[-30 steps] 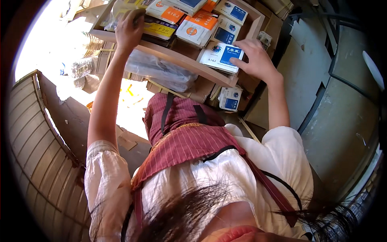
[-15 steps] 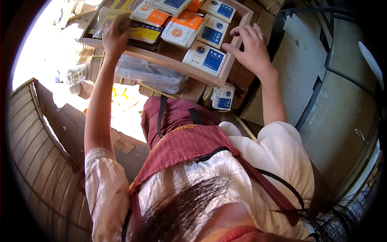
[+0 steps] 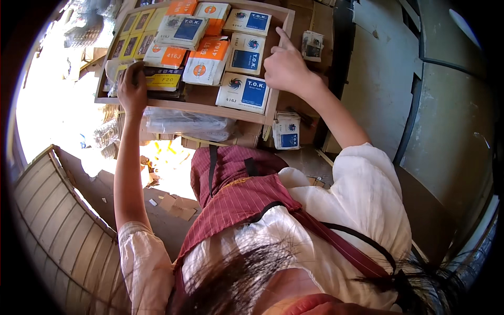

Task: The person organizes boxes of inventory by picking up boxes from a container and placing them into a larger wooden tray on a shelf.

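Wooden tray (image 3: 210,109) of flat rectangular packets: white packets (image 3: 242,93) with blue panels line its right side; orange-and-white packets (image 3: 208,64) overlap centrally. Right hand (image 3: 286,67), index extended, at the tray's right rim; left hand (image 3: 132,90), fingers curled, at its near-left rim. Whether either pinches anything cannot be told.

grey panels (image 3: 386,79) r., brt light (image 3: 44,113) upper l.
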A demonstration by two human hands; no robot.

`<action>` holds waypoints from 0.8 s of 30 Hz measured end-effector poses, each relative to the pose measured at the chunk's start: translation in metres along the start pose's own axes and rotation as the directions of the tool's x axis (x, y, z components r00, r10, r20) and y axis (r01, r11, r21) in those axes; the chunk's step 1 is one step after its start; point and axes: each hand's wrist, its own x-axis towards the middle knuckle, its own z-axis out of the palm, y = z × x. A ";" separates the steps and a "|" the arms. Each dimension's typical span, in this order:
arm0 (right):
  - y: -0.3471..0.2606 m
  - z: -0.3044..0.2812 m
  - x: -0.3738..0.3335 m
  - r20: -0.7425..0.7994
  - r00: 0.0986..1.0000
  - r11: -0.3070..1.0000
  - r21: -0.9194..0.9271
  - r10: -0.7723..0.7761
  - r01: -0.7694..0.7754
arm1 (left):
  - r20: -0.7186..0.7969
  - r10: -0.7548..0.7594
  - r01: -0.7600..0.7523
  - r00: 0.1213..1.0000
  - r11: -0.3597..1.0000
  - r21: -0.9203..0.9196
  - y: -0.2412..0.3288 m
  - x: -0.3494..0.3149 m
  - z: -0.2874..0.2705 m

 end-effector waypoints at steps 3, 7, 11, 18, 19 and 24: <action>-0.003 0.022 0.029 0.240 0.969 0.989 0.115 0.063 -0.093 | -0.020 -0.012 0.012 1.000 1.000 -0.003 -0.004 0.001 0.006; -0.009 0.032 0.029 0.104 0.990 0.960 0.253 0.099 -0.122 | -0.059 -0.018 0.012 0.998 0.995 -0.097 -0.001 0.002 0.008; -0.007 0.008 0.036 0.375 0.927 0.982 0.176 0.001 -0.072 | -0.011 -0.013 0.012 1.000 0.999 -0.045 -0.009 0.003 0.008; -0.037 -0.057 0.139 -0.301 0.953 0.977 0.196 -0.021 0.083 | -0.066 0.042 -0.042 0.997 0.999 -0.007 -0.010 0.003 0.002; -0.044 -0.041 0.161 -0.412 0.911 0.967 0.227 -0.013 0.116 | -0.064 0.048 -0.049 0.997 0.999 -0.015 -0.007 0.007 0.003; -0.097 -0.019 0.215 -0.198 0.974 0.988 0.134 0.107 -0.081 | -0.112 -0.006 -0.008 0.994 0.992 -0.124 0.002 0.007 0.001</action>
